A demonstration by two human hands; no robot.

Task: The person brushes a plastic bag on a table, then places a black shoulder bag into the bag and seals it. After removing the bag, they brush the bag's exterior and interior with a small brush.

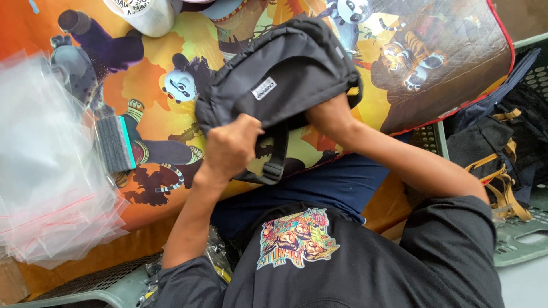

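Lying at the far left of the counter [456, 68], which is covered by a bright cartoon-printed cloth, is a loose stack of clear plastic bags [45, 171] with thin red strips along their edges. Just beside the stack sits a grey felt block with a teal edge [116, 144], and above it, at the top edge of view, stands a white cylindrical container [145, 16]. Near the middle, the person's left hand [231, 148] is clenched on the lower edge of a small black backpack [279, 74], its fingers curled tight around the fabric close to a dangling black strap [275, 157]. The backpack is held up just over the cloth, tilted, with a small white label showing on its face. To the right of that, the right hand [325, 117] goes up inside the backpack's opening, so only the wrist and forearm show; I cannot tell how its fingers are set. Further right, off the counter's edge, a green plastic crate [519, 239] holds more dark bags with tan straps [491, 148].
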